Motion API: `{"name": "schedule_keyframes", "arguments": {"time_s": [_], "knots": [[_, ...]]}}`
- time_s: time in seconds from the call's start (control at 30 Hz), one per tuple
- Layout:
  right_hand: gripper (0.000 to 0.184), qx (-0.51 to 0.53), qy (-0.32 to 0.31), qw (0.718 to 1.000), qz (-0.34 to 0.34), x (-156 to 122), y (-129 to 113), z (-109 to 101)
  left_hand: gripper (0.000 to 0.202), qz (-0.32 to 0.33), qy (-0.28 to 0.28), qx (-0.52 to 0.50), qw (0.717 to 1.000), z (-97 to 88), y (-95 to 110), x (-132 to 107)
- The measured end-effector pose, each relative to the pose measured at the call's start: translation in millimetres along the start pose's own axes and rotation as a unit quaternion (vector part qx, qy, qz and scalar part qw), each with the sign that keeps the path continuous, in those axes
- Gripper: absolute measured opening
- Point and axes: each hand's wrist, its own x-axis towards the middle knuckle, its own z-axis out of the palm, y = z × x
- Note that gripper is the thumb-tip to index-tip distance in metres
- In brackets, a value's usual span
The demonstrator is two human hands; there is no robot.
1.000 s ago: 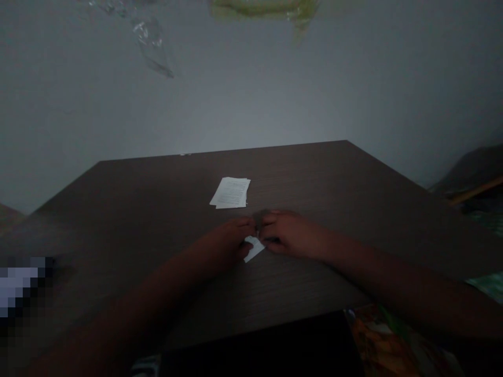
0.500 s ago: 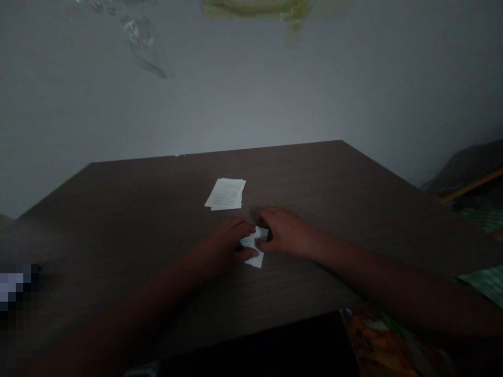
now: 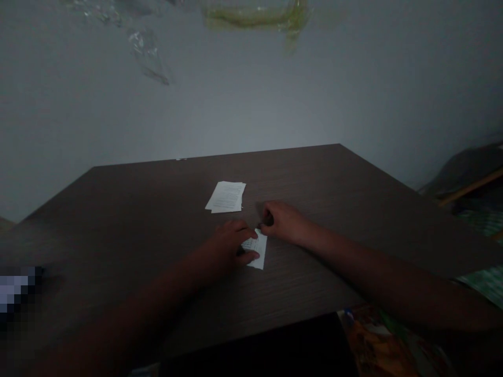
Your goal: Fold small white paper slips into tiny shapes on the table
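A small piece of printed paper (image 3: 259, 255) lies on the brown tabletop, with part of its text visible. Across its left side rests my left hand (image 3: 234, 243), thumb and fingers apart and touching the sheet. My right hand (image 3: 278, 222) is at the paper's upper right corner. Its fingers are curled round toward the thumb, and the tips meet by that corner; whether they pinch the edge or something small and dark there is too dim to make out. Farther back lies a small stack of printed papers (image 3: 227, 197), slightly fanned, which neither hand touches.
The brown table (image 3: 157, 199) reaches back to a grey wall (image 3: 251, 99) with yellowish tape (image 3: 251, 18) on it. At the left edge is a blurred-out, pixelated object (image 3: 15, 290). Below the front edge at right lies a colourful printed item (image 3: 377, 335).
My right hand has drawn up and back from the middle of the paper to its upper right corner, its fingers curling. My left hand stays on the sheet. The view has tilted slightly.
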Motion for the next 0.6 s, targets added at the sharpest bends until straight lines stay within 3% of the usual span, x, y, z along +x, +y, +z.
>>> {"name": "schedule_keyframes", "arguments": {"time_s": [0.17, 0.27, 0.4, 0.5, 0.6], "knots": [[0.015, 0.03, 0.035, 0.998, -0.042, 1, 6, -2, 0.03, -0.024, 0.014, 0.067, 0.997, 1.7, 3, 0], [0.013, 0.052, 0.014, 0.99, -0.129, -5, 5, -5, 0.025, -0.072, 0.024, 0.106, 0.992, 2.1, 3, 2], [0.015, 0.048, -0.047, 0.96, -0.273, -18, -3, -6, 0.024, -0.11, 0.026, 0.118, 0.987, -1.9, 0, 3], [0.018, 0.012, -0.07, 0.943, -0.324, -25, -9, -5, 0.022, -0.094, 0.041, 0.131, 0.986, -5.3, -6, 3], [0.019, -0.043, -0.074, 0.944, -0.32, -29, -12, -4, 0.015, -0.019, 0.065, 0.13, 0.989, -7.9, -15, 4]]}}
